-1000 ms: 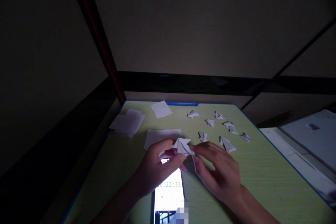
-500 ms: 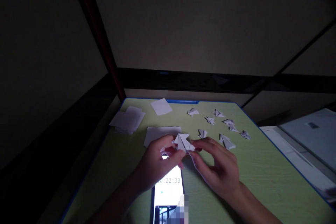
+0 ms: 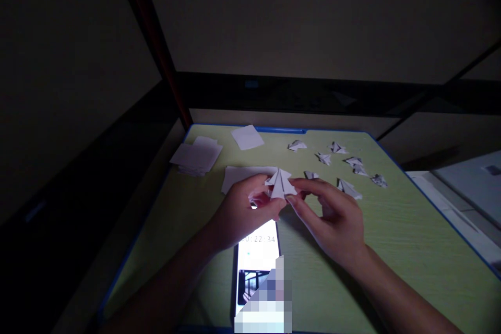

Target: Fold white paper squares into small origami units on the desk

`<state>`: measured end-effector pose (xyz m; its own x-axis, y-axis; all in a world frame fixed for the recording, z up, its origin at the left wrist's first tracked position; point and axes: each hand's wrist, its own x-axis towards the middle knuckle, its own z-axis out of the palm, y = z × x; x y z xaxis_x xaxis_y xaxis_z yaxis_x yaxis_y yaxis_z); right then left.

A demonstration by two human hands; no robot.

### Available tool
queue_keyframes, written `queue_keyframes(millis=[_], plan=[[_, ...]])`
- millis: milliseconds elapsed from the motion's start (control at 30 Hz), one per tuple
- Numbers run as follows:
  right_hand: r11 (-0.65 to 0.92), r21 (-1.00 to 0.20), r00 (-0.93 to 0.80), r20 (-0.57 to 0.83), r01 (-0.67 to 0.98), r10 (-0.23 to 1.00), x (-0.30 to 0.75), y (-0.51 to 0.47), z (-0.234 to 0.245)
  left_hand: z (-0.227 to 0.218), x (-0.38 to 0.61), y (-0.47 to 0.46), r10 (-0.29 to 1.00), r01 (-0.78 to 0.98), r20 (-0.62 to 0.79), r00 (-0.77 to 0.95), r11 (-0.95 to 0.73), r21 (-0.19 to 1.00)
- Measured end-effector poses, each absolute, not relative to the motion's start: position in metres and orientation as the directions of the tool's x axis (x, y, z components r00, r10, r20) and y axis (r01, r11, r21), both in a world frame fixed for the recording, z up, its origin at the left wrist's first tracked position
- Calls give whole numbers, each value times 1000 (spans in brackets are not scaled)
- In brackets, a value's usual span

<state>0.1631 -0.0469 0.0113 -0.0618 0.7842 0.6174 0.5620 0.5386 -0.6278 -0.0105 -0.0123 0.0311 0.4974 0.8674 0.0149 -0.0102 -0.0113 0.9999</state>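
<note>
A small white folded-paper figure (image 3: 281, 183) with pointed flaps is held up between both hands, above the middle of the table. My left hand (image 3: 245, 209) grips its left and lower side, thumb in front, the other fingers partly hidden behind. My right hand (image 3: 332, 214) pinches its right edge between thumb and forefinger. Beneath the hands lies a lit phone (image 3: 258, 250) showing a running timer; my left hand covers its upper part. Behind the left hand is a sheet of white paper (image 3: 242, 173), partly covered.
Several folded-paper figures (image 3: 324, 158) lie scattered at the back right of the green table (image 3: 407, 240). A stack of paper squares (image 3: 198, 155) sits at the back left, with a single square (image 3: 248, 137) near the far edge. Right of the table is a pale flat-topped object (image 3: 473, 182).
The folded paper has been turned a little between my fingers, so its pointed flap now faces up. The whole view has tilted downward. The timer has advanced one second.
</note>
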Motion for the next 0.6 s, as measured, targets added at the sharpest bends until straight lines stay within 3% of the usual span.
queue_keyframes(millis=[400,600], plan=[[449,-835,35,483,318,875,157,-44,3,23,-6,-9,884,28,55,464,-76,997],[379,-914,54,390,145,919,151,-40,5,12,-4,-3,930,27,55,364,-69,997]])
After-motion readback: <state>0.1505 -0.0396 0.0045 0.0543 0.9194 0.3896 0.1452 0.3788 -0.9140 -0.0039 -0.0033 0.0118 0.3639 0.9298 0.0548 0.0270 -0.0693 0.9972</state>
